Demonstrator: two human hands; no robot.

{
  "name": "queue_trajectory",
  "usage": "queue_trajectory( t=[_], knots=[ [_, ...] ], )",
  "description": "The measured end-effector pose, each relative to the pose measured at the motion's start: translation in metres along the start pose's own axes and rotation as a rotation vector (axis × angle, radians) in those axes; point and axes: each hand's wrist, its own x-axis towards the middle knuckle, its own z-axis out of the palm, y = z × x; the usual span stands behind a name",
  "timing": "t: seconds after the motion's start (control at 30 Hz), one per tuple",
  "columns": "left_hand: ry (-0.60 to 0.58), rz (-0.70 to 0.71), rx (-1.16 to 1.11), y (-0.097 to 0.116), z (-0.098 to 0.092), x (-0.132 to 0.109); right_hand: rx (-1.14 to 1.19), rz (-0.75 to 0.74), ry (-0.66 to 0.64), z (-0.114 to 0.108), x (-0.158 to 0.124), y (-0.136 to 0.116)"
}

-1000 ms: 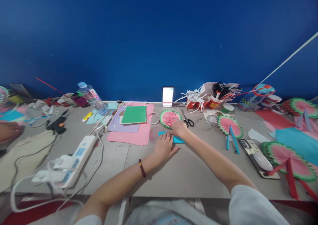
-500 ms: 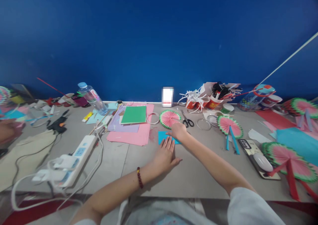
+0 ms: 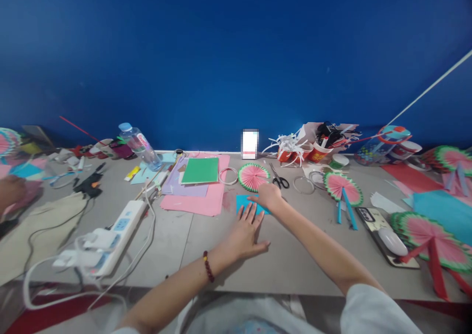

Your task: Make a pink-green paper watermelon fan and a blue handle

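A small blue sheet of paper (image 3: 241, 202) lies flat on the table in front of me, partly covered by both hands. My left hand (image 3: 245, 235) is open and palm down, its spread fingertips resting on the paper's near edge and the thumb out to the right. My right hand (image 3: 270, 196) is closed at the paper's right end, one finger stretched left along its upper part; the other fingertips are hidden. Just beyond the paper lies a round pleated pink fan with a green rim (image 3: 254, 177). Black scissors (image 3: 280, 180) lie close behind my right hand.
Green card (image 3: 200, 170) lies on pink sheets (image 3: 191, 205) at the left. Further left are a power strip (image 3: 123, 226), a glue gun (image 3: 89, 184) and a tilted bottle (image 3: 142, 147). Finished fans (image 3: 343, 189), a phone (image 3: 372, 221) and a mouse (image 3: 393, 240) lie rightward. Another person's hand (image 3: 11, 191) shows far left.
My left fingers have spread a little wider and slid slightly toward me on the paper. My right hand stays nearly in place. The view has shifted slightly.
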Motion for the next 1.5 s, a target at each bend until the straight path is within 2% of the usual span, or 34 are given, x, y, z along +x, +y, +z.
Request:
queue_trajectory(
  t=[0.17,0.27,0.43,0.57,0.7,0.93,1.23,1.37,1.5],
  knots=[
    [-0.007,0.012,0.006,0.001,-0.002,-0.002,0.033,0.015,0.039,0.002,-0.017,0.009],
    [-0.005,0.021,0.009,0.0,-0.002,-0.003,-0.004,-0.044,0.197,0.013,-0.042,0.012],
    [-0.045,0.043,0.023,-0.001,-0.004,-0.002,0.06,-0.239,0.339,0.055,-0.086,0.008],
    [-0.028,0.019,0.021,0.002,-0.006,-0.001,0.098,-0.223,0.409,0.087,-0.102,0.006],
    [-0.015,0.019,0.04,0.003,-0.006,-0.002,0.084,-0.202,0.484,0.103,-0.107,0.008],
    [-0.03,0.021,0.054,0.001,-0.003,-0.001,0.031,-0.169,0.52,0.107,-0.112,0.013],
    [-0.052,0.007,0.028,0.001,-0.004,-0.002,-0.052,-0.106,0.525,0.096,-0.123,0.031],
    [-0.061,0.008,0.019,0.002,-0.004,-0.001,-0.022,-0.035,0.543,0.093,-0.124,0.03],
    [-0.045,0.001,0.018,0.001,-0.002,-0.001,0.001,-0.111,0.573,0.096,-0.119,0.021]
  ],
)
